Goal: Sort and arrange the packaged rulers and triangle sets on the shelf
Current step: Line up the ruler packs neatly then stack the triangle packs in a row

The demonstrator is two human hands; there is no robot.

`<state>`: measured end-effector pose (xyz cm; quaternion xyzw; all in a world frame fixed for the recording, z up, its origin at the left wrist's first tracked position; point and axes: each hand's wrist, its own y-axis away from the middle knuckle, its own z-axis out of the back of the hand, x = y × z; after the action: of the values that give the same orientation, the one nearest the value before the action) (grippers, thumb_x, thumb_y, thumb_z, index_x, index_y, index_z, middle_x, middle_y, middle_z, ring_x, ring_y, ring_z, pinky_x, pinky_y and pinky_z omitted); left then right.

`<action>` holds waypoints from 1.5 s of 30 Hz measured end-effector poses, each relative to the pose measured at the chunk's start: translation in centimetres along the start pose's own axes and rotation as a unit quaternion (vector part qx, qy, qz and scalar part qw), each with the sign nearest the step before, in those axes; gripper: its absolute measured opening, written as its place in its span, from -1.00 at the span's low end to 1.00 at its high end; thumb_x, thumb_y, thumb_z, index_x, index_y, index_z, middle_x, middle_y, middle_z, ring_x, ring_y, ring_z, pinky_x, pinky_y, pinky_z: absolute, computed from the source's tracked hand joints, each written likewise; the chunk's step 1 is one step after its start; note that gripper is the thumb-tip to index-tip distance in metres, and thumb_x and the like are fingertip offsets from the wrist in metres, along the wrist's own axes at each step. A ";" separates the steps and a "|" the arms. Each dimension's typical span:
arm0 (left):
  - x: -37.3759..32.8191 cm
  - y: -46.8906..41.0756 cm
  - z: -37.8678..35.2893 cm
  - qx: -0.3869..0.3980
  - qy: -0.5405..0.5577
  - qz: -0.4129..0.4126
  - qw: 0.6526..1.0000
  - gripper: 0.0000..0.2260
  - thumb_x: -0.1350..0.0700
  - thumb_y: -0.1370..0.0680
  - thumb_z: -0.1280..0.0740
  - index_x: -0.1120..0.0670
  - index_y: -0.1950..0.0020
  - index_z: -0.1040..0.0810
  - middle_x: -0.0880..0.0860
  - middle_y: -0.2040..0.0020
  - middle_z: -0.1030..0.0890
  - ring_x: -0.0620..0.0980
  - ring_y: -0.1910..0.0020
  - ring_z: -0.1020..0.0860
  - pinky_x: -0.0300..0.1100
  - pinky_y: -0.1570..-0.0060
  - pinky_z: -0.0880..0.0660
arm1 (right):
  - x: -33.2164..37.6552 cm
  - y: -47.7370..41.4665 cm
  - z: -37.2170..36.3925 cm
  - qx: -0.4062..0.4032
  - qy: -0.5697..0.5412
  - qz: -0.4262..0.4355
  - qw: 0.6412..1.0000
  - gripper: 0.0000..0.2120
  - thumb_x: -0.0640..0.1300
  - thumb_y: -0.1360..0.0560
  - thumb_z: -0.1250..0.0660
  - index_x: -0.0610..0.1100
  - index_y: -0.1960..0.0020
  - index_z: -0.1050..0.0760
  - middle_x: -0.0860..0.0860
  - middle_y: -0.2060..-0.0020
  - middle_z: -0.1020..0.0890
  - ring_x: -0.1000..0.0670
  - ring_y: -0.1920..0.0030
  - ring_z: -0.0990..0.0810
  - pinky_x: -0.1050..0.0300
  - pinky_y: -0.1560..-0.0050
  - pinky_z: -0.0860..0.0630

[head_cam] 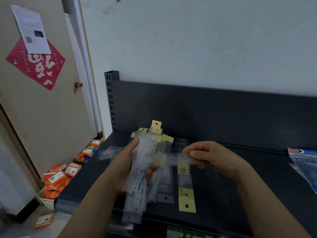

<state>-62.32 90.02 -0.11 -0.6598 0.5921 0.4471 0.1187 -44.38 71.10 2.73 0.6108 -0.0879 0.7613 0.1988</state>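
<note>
My left hand [127, 162] grips a stack of clear packaged rulers [139, 179] held lengthwise over the dark shelf [240, 186]. My right hand [211, 157] pinches one blurred clear ruler package [173, 158] that lies crosswise toward the stack. More ruler packs with yellow header cards [186, 200] lie on the shelf below the hands, and others [157, 129] lean at the back. Blue and red triangle set packs [304, 162] lie at the shelf's right edge.
The shelf's dark back panel [223, 109] and slotted post [110, 100] rise behind. Orange boxes [56, 181] are piled on the floor at the left, beside a door [42, 100] with a red paper and a notice.
</note>
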 end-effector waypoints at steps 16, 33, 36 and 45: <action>1.5 1.4 0.1 0.072 0.030 -0.003 0.997 -0.62 0.38 -0.42 -0.20 0.39 -0.22 -0.49 0.28 -0.14 -0.61 0.07 0.13 -0.68 -0.15 0.20 -0.62 | -3.2 -2.8 -2.2 -0.166 0.293 -0.007 0.942 -0.77 -0.09 -0.61 -0.21 -0.06 -0.20 -0.55 0.09 -0.07 -0.57 0.12 -0.02 -0.54 0.31 0.07 -0.46; -4.0 2.7 9.7 -0.245 -0.056 -0.160 0.955 -0.86 0.36 -0.53 -0.29 0.23 -0.05 -0.43 0.16 0.37 -0.47 -0.05 0.61 -0.48 -0.28 0.59 -0.47 | -0.8 -6.0 -7.4 -0.102 0.316 0.062 0.941 -0.67 -0.18 -0.60 -0.18 -0.03 -0.35 -0.47 0.08 -0.37 -0.35 0.08 -0.36 -0.32 0.32 -0.23 -0.23; -4.5 2.5 9.9 -0.223 -0.057 -0.136 0.964 -0.89 0.36 -0.55 -0.26 0.22 -0.03 -0.47 0.14 0.45 -0.51 -0.05 0.62 -0.49 -0.29 0.59 -0.48 | 0.3 -7.4 -9.8 -0.064 0.327 0.075 0.940 -0.67 -0.13 -0.62 -0.18 0.01 -0.35 -0.46 0.06 -0.44 -0.30 0.05 -0.45 -0.24 0.20 -0.38 -0.21; -5.1 1.0 8.6 -0.150 -0.068 -0.062 0.984 -0.83 0.32 -0.52 -0.33 0.27 -0.11 -0.51 0.17 0.39 -0.58 -0.01 0.50 -0.56 -0.23 0.53 -0.52 | -0.1 -10.3 -13.5 -0.049 0.317 0.084 0.943 -0.66 -0.22 -0.62 -0.13 0.03 -0.27 -0.53 0.02 -0.46 -0.29 0.00 -0.50 -0.15 0.05 -0.50 -0.11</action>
<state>-66.53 99.17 -0.94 -0.6741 0.4665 0.5663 0.0857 -52.23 85.50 -1.67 0.3177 -0.1085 0.9243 0.1818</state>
